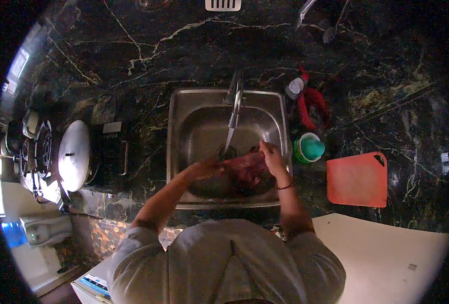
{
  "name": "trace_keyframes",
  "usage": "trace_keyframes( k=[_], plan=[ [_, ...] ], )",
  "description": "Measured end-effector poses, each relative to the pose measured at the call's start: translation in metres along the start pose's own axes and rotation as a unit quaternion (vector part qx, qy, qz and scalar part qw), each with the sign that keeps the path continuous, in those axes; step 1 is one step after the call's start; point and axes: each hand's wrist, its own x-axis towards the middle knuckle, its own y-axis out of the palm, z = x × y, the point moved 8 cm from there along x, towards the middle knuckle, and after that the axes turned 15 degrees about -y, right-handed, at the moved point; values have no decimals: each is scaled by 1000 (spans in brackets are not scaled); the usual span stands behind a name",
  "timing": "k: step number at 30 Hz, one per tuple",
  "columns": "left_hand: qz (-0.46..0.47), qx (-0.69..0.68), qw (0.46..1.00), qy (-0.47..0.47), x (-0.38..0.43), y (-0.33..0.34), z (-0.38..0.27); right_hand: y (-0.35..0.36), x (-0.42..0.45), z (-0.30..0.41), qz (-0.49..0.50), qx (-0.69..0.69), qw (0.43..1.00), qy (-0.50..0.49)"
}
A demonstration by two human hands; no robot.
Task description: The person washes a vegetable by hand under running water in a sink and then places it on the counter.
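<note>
Both of my hands are over the stainless steel sink. Between them is a dark red, uneven item, too blurred to tell whether it is cloth or food. My right hand grips its right end, thumb toward the faucet. At its left end is my left hand, dark and blurred, so its finger position is unclear. Water runs from the curved metal faucet toward the drain, just beyond the red item.
Right of the sink stand a green tub holding a teal sponge, a red strap-like item and a red cutting board. To the left are a round metal lid and a gas stove.
</note>
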Motion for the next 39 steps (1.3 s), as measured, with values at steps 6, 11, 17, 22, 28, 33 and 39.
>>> trace_keyframes(
  k=[6,11,17,22,28,33,39],
  plan=[
    [72,-621,747,225,-7,-21,-9,11,-20,-28,113,28,993,-1],
    [-62,-566,822,17,99,41,34,112,-28,94,31,21,999,30],
    [-36,-532,842,77,126,76,0,63,0,-3,-98,-94,987,-84],
    [37,-662,746,57,108,78,-9,115,-33,7,-12,-122,984,-126],
    [85,-556,826,-35,6,74,-48,65,-8,-16,-26,-134,991,4],
    [-12,-168,982,85,2,33,-22,83,-7,4,105,-147,978,-101],
    [-163,-396,865,259,-24,-41,-23,71,-45,-40,150,120,981,1]
  ],
)
